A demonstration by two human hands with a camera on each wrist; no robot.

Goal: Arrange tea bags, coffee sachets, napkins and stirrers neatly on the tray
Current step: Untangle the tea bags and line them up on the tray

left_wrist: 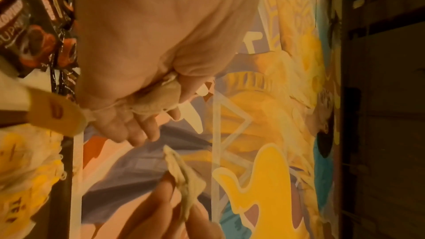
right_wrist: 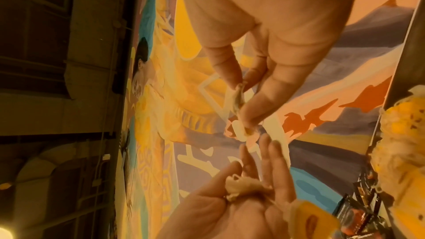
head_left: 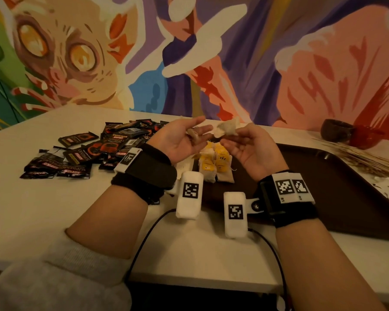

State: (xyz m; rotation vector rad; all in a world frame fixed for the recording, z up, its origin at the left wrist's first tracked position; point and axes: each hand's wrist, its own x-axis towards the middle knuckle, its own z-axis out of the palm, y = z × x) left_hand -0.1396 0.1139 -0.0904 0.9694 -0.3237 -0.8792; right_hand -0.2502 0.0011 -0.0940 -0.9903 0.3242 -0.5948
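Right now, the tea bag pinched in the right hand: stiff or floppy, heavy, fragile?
Probably floppy: the tea bag looks crumpled and bends between the right hand's fingertips. Likely light, since a fingertip pinch alone carries it. Its thin paper could tear if pulled hard.

tea bag point(left_wrist: 156, 97) in left hand point(left_wrist: 142, 46) thumb grip

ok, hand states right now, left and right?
Left hand: palm up, thumb pinning a tea bag against the fingers.
Right hand: fingertips pinching another tea bag.

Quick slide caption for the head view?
Each hand, left and right, holds a tea bag above the tray.
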